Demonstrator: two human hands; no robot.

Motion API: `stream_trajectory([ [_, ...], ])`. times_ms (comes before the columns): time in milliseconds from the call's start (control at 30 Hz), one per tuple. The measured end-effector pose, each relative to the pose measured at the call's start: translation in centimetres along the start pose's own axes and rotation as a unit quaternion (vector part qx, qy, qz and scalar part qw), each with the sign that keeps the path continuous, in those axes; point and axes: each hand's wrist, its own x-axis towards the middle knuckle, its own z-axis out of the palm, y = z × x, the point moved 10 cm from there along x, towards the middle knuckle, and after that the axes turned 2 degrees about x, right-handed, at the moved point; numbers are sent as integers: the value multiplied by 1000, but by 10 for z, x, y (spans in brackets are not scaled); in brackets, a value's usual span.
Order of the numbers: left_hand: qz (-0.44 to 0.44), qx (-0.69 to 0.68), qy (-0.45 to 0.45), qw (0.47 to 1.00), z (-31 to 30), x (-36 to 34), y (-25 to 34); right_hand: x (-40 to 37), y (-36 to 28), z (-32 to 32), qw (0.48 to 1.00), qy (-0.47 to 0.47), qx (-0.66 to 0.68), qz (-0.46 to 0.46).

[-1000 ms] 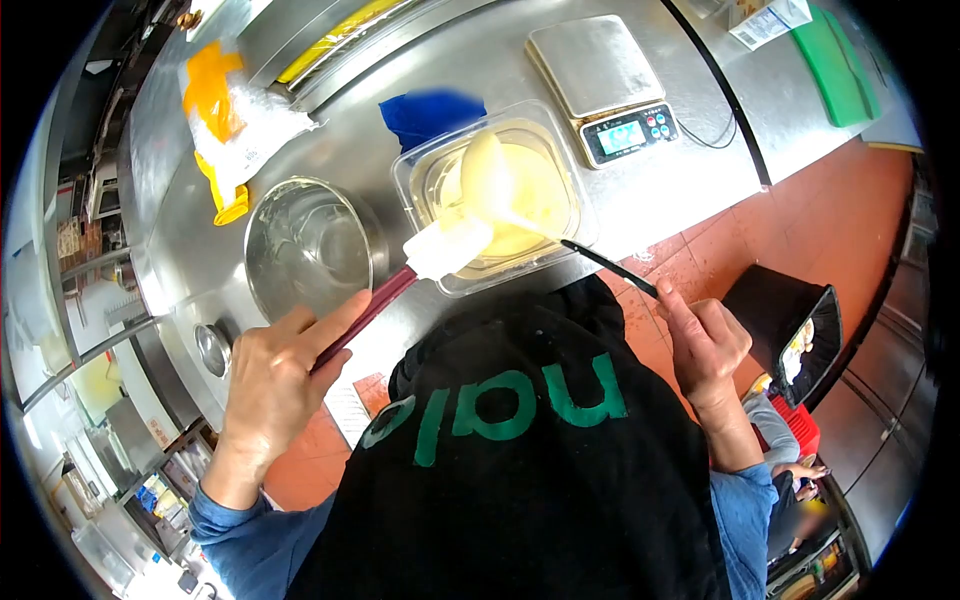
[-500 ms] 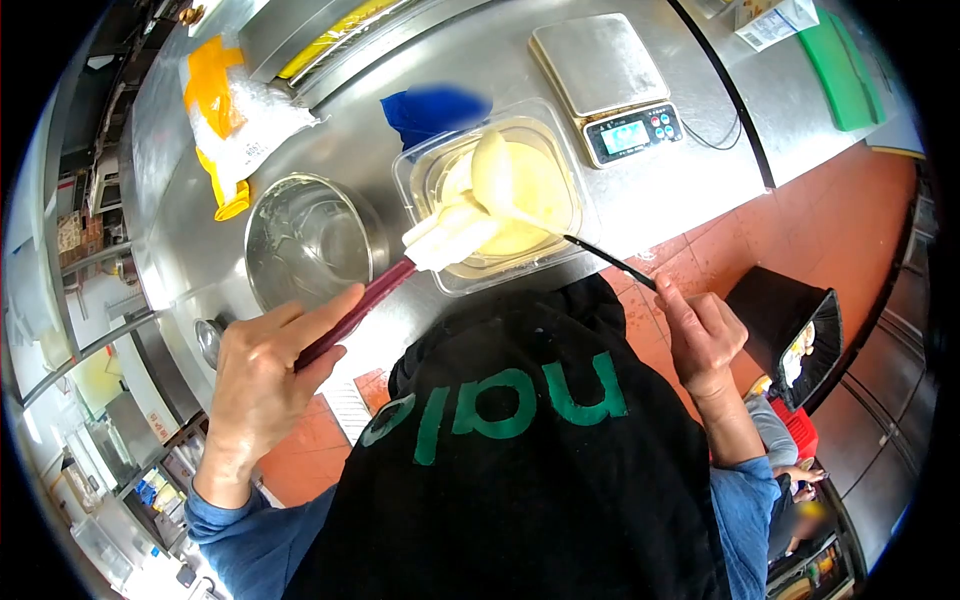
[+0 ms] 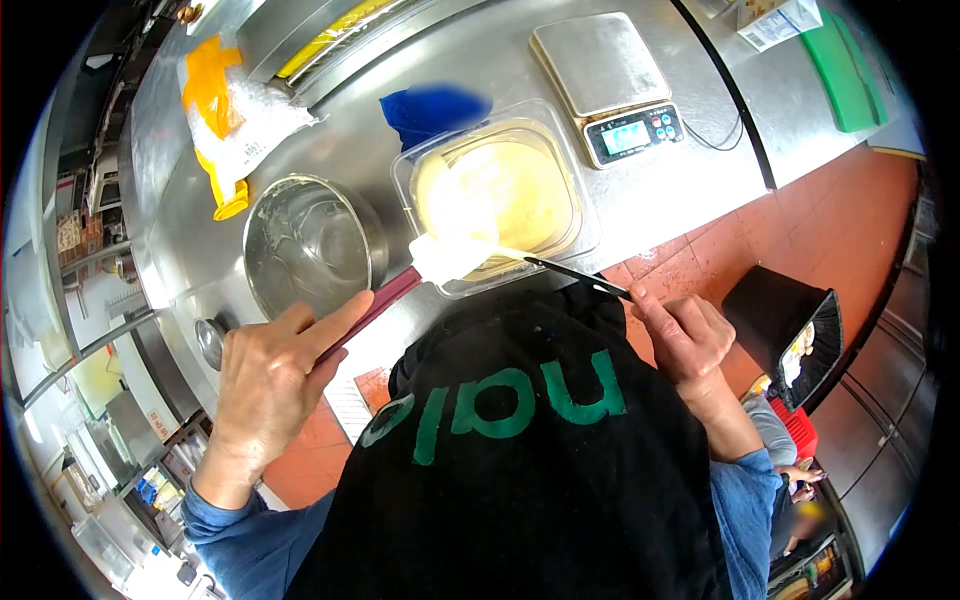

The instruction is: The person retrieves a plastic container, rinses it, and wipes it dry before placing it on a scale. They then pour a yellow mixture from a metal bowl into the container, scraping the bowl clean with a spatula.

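Note:
In my left hand (image 3: 275,375), the fingers close round the dark red handle of a spatula (image 3: 368,312) with the index finger laid along it. Its pale, coated head lies at the front left rim of a clear plastic tub (image 3: 588,235). Thick pale-yellow batter (image 3: 510,190) fills much of that tub. My right hand (image 3: 690,340) grips a black-handled spoon (image 3: 575,272), which slants left over the tub's front rim. The spoon's coated end meets the spatula head; glare blurs where they touch.
A metal bowl (image 3: 262,245) with smears inside stands left of the tub. Behind it lie a blue cloth-like item (image 3: 405,118) and an orange-and-white plastic bag (image 3: 215,95). A digital scale (image 3: 600,65) sits at the back right. A black bin (image 3: 760,320) stands on the floor at right.
The spoon has come down toward the tub's front rim, its rounded end no longer over the batter. My right hand has shifted left and slightly lower; the spatula has moved slightly right.

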Motion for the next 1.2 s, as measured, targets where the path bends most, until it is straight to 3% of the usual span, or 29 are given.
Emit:
stream_trajectory([
  [167, -6, -25, 27, 999, -10, -2, -5, -14, 24, 8, 1000, -13, -15, 19],
  [267, -27, -38, 32, 998, -18, -4, -10, -25, 42, 13, 996, -45, 0, 76],
  [933, -21, -11, -4, 1000, -4, -5, -16, 3, 15, -6, 997, -36, 13, 62],
  [1200, -55, -32, 41, 997, -17, -9, -23, -9, 24, -5, 994, -72, -14, 84],
])
